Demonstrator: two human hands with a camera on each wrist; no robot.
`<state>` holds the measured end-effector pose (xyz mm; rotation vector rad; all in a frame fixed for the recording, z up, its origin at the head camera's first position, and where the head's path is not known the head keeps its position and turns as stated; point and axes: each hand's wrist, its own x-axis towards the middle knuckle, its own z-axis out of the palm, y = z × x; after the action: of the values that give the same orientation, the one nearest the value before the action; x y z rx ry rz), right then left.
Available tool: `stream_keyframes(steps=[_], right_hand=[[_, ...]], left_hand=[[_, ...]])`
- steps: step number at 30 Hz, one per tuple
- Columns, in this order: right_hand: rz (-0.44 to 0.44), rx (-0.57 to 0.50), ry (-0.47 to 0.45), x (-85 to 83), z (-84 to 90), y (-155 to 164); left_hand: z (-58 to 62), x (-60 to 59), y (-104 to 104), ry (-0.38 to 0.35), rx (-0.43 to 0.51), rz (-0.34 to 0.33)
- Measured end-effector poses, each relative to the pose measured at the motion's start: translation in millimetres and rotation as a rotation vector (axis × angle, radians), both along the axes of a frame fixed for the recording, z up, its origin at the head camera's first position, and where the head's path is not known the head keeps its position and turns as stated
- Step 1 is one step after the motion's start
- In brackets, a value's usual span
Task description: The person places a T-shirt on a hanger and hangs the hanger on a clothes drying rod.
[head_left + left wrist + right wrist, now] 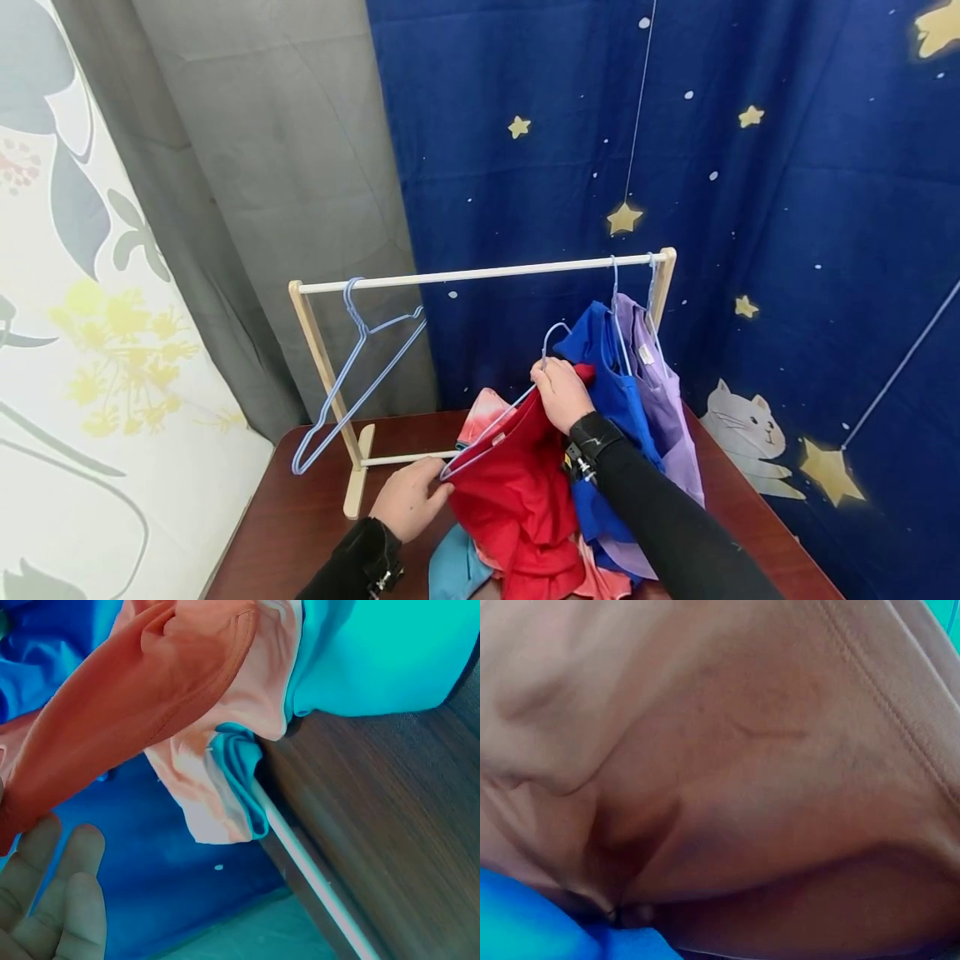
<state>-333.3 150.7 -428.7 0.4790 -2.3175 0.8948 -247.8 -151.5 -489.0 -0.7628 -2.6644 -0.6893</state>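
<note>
A red garment (517,483) hangs on a light-blue clothes hanger (486,446), tilted in front of the rack. My right hand (564,396) grips that hanger just below its hook, close to the blue garment. At the hanger's lower left corner, my left hand (411,497) pinches the edge of the red garment between thumb and fingers. In the left wrist view, several fingers (64,889) lie under the garment's edge, which looks orange there (135,705). Cloth (742,787) fills the right wrist view and hides the right hand.
A clothes rack (480,273) stands on the brown table (258,517). Empty hangers (360,358) hang at its left. Blue (611,392) and purple (667,400) garments hang at its right. Teal (453,567) and pink (487,412) clothes lie beneath the red one. Curtains (525,192) are behind.
</note>
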Motion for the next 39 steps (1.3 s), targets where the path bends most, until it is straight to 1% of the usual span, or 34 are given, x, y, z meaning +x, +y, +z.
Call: stream_keyframes(steps=[6, 9, 14, 17, 22, 25, 27, 29, 32, 35, 39], right_hand=[[-0.024, 0.003, -0.039, -1.9, 1.2, 1.0], [-0.022, -0.002, -0.048, -1.8, 2.0, 1.2], [-0.016, -0.001, -0.040, -0.5, 3.3, 0.9], [-0.012, 0.003, -0.058, 1.0, 2.8, 0.1], [0.006, 0.015, -0.067, 3.6, 1.2, -2.7], [0.015, 0.018, -0.060, 5.2, 0.7, -3.9], [0.015, 0.021, -0.055, 5.8, 0.3, -3.8], [0.014, 0.021, -0.054, 6.4, 0.1, -3.1], [0.014, 0.026, -0.051, 6.0, -0.8, -2.8], [0.019, 0.041, -0.047, 6.4, -1.5, -4.0], [0.040, 0.078, -0.040, 8.5, -2.3, -8.1]], left_hand=[[9.6, 4.6, -9.1, 0.047, -0.018, 0.013], [16.5, 6.7, -11.4, 0.067, -0.026, 0.015], [28.3, 10.1, -10.0, 0.112, -0.051, 0.011], [34.7, 11.8, -7.1, 0.126, -0.057, 0.003], [42.8, 10.1, 3.8, 0.127, -0.027, -0.017], [44.5, 8.0, 12.5, 0.109, -0.004, -0.003], [44.7, 7.1, 18.3, 0.084, 0.016, 0.012], [44.9, 5.7, 23.2, 0.079, 0.035, 0.019], [46.0, 3.1, 29.8, 0.089, 0.052, 0.030], [47.7, -0.7, 37.7, 0.115, 0.056, 0.050], [50.1, -4.9, 51.0, 0.121, 0.073, 0.074]])
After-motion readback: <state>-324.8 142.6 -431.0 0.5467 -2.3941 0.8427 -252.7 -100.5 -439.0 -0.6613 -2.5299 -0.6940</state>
